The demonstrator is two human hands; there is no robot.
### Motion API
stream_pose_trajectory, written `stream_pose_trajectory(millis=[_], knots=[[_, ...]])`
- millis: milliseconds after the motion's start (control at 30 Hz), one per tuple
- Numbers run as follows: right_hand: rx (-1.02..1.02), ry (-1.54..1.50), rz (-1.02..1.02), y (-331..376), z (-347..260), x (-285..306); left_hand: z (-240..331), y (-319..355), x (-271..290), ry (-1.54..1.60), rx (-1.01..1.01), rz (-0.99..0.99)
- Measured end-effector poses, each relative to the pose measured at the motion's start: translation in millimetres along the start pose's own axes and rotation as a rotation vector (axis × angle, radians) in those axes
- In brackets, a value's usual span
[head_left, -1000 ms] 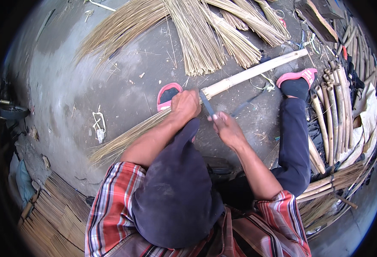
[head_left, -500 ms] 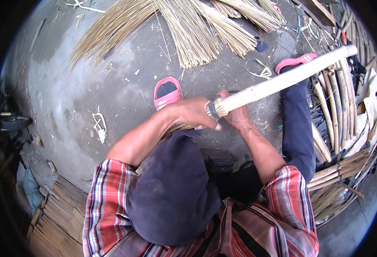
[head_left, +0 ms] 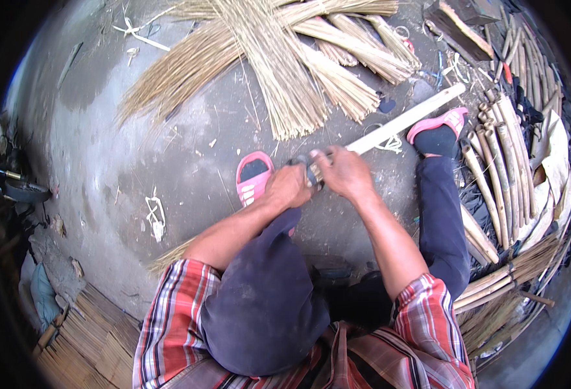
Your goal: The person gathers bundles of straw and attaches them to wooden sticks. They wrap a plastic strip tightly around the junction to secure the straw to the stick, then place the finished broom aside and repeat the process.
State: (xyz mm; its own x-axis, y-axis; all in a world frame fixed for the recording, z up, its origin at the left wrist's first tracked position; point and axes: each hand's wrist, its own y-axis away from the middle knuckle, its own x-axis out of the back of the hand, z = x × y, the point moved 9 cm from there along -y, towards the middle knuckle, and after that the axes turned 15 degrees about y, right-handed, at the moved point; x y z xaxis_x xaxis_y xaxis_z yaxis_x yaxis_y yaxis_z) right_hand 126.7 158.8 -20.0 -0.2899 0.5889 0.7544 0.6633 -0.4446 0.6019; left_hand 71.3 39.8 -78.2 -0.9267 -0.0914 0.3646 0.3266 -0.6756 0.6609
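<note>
Here, the person's left hand [head_left: 288, 187] is clenched around a slim bundle of tan straw stalks [head_left: 170, 255], which shows again past the forearm, toward eight o'clock. The right hand [head_left: 345, 172] curls over the spot where that bundle meets a long, pale, smooth bamboo pole [head_left: 405, 121]; its fingertips touch a dark flat strap [head_left: 312, 172] wrapped there, but blur hides it, so whether they pinch the strap or merely press it I cannot tell. From the hands the pole points to two o'clock, toward a pink slipper [head_left: 452, 118] on the right foot. Another pink slipper, with white stripes [head_left: 249, 190], is at nine o'clock, just beside the left hand. Fanned bundles of yellowish straw [head_left: 292, 97] lie across the grey concrete floor [head_left: 191, 149] at twelve o'clock. Stacked brown bamboo poles [head_left: 499, 162] fill three o'clock.
</note>
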Motion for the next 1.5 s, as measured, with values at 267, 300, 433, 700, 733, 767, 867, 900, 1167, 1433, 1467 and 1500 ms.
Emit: stream_pose_trajectory(millis=[267, 300, 433, 700, 733, 767, 867, 900, 1167, 1433, 1467, 1500], knots=[[-0.007, -0.690, -0.233, -12, -8, -42, -12, -1, -9, -0.038, 0.009, -0.019], [0.000, -0.693, -0.141, -3, -2, -39, -15, -1, -9, -0.032, 0.035, -0.005], [-0.072, -0.773, 0.001, 43, 21, -53, -7, 0, -4, -0.030, -0.039, 0.091], [0.027, -0.614, 0.126, 71, 19, -50, -13, -4, -13, -0.125, 0.010, -0.021], [0.013, -0.782, 0.007, 72, 16, -60, -10, -4, -9, -0.094, -0.026, 0.041], [-0.080, -0.824, -0.059, 75, 20, -68, -7, -3, 0, -0.080, -0.065, 0.131], [-0.155, -0.989, -0.187, 84, 22, -85, -1, -4, 11, 0.030, -0.144, 0.181], [-0.142, -1.003, -0.179, 84, 22, -86, 0, -4, 13, 0.076, -0.163, 0.162], [-0.165, -1.188, -0.206, 71, 15, -78, -17, 3, 2, -0.012, -0.043, 0.015], [-0.248, -1.118, -0.213, 78, 18, -74, -6, 14, 10, 0.006, -0.224, 0.158], [-0.209, -1.177, -0.196, 76, 14, -73, -7, 15, 12, -0.019, -0.219, 0.149], [-0.225, -1.199, -0.193, 73, 14, -76, -7, 15, 12, -0.044, -0.213, 0.140]])
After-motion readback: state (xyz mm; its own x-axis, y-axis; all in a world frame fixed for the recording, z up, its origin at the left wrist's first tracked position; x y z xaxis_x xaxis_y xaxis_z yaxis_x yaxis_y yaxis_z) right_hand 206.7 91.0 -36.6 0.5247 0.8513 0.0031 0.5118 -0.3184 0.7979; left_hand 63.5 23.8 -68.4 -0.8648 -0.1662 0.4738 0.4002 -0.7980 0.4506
